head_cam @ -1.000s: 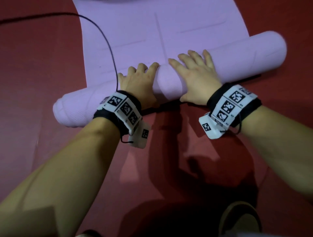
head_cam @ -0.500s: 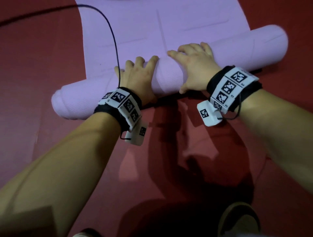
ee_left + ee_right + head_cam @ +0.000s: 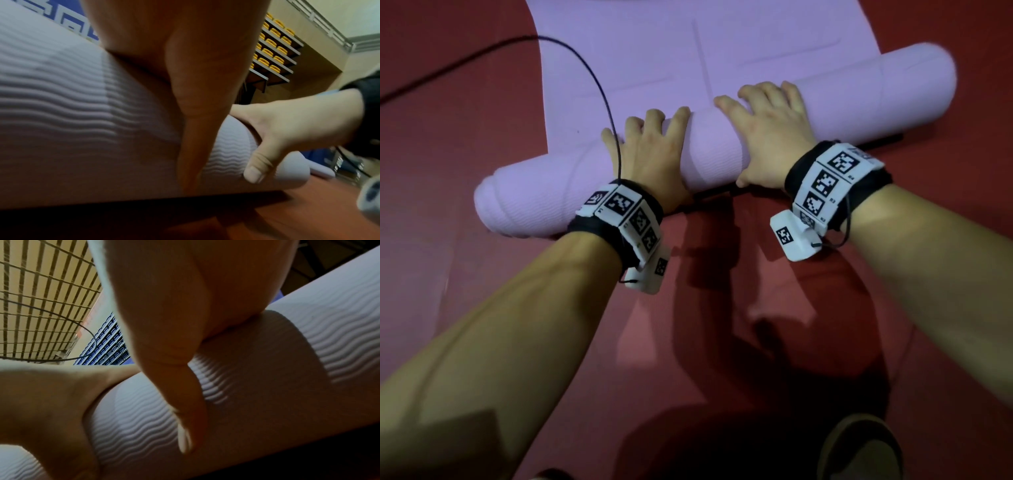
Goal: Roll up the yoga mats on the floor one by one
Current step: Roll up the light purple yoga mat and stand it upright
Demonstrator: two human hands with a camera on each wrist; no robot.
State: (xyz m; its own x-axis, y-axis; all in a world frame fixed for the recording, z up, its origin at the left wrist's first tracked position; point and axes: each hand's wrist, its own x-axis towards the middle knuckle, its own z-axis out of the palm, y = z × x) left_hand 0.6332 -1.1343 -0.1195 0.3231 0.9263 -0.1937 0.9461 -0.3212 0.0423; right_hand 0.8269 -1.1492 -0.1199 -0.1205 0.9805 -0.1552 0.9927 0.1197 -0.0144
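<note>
- Head view: one purple yoga mat (image 3: 722, 150) lies half rolled on the red floor (image 3: 448, 137). Two hands, the left hand (image 3: 650, 154) and right hand (image 3: 770, 133), press flat on the roll, fingers spread.
- Left wrist view: one thumb (image 3: 195, 146) lies on the roll.
- Right wrist view: the same, one thumb (image 3: 185, 402) on the wavy roll.

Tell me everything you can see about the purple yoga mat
The yoga mat is pale purple, foam-like, with a fine wavy ribbed texture. Its near part is wound into a thick roll lying slantwise on the red floor; the rest lies flat beyond, marked with faint lines. The left hand and right hand press on the roll's middle, fingers draped over the top, thumbs on the near side. A black cable arcs above it.
</note>
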